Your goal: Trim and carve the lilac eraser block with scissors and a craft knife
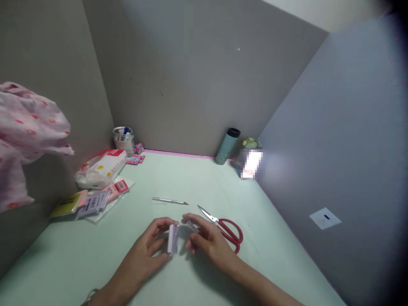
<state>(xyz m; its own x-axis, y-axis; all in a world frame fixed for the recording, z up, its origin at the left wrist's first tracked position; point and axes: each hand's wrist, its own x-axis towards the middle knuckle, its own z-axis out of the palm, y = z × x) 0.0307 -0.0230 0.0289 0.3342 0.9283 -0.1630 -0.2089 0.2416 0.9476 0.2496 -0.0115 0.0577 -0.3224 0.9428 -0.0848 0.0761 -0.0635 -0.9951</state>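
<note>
My left hand [149,246] rests on the pale green table [191,178] and grips a small pale purple block [172,239], held upright between thumb and fingers. My right hand [205,238] is just to its right and pinches a small clear piece [193,226] near the block's top. Red-handled scissors [228,229] lie open on the table, touching the far side of my right hand. A thin silver craft knife [170,201] lies a little farther back, apart from both hands.
Flat packets [92,202] and a white and red bag [100,169] lie at the left. A glass jar [123,140] stands in the back left corner, a teal flask [227,146] at the back right. Grey partition walls enclose the table. Pink cloth [28,127] hangs at left.
</note>
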